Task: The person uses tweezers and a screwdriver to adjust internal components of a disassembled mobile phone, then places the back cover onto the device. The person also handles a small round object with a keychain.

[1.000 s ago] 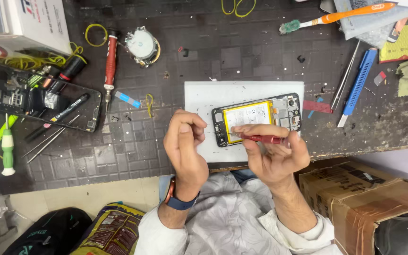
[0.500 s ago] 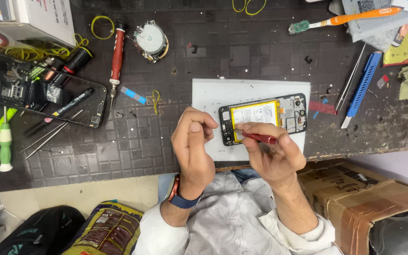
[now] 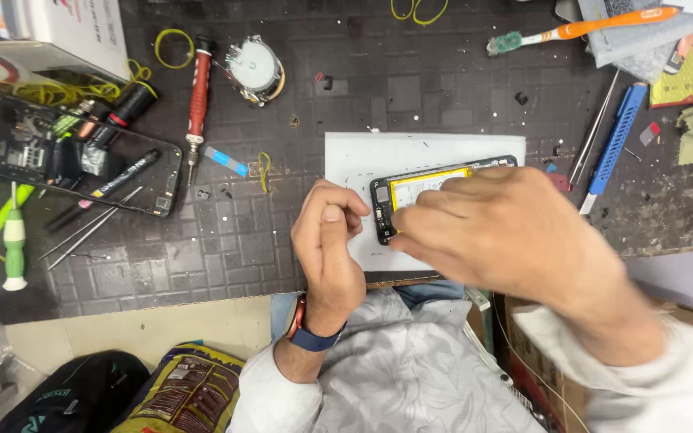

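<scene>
Your right hand [image 3: 515,236] has swung up and across since half a second ago: it was low beside the phone's right half, holding a red tool, and now it lies blurred over most of the opened phone [image 3: 411,196], with the red tool out of sight. Its fingers are stretched leftward, close together, their tips at the phone's left end; whether they pinch anything you cannot tell through the blur. Your left hand [image 3: 326,244] has hardly shifted. It sits just left of the phone, fingers curled in, thumb pressed against the bent forefinger, with one dark wristband below it.

One phone lies back-open on one white mat [image 3: 346,156], its yellow battery showing above your right hand's knuckles, its black frame touching the mat.

Left of you, count one red-handled screwdriver [image 3: 198,88], one round silver motor [image 3: 254,68] just beside it, one green-and-white screwdriver [image 3: 14,244], and one second phone shell [image 3: 82,156] lying open with pens and tweezers across it. One small blue strip [image 3: 226,160] lies between the red screwdriver and the mat.

Right of the mat lies one blue flat tool [image 3: 615,144], with one thin metal rod beside it. One orange-handled toothbrush [image 3: 579,28] rests at the far edge. Three yellow rubber bands show along the top.
</scene>
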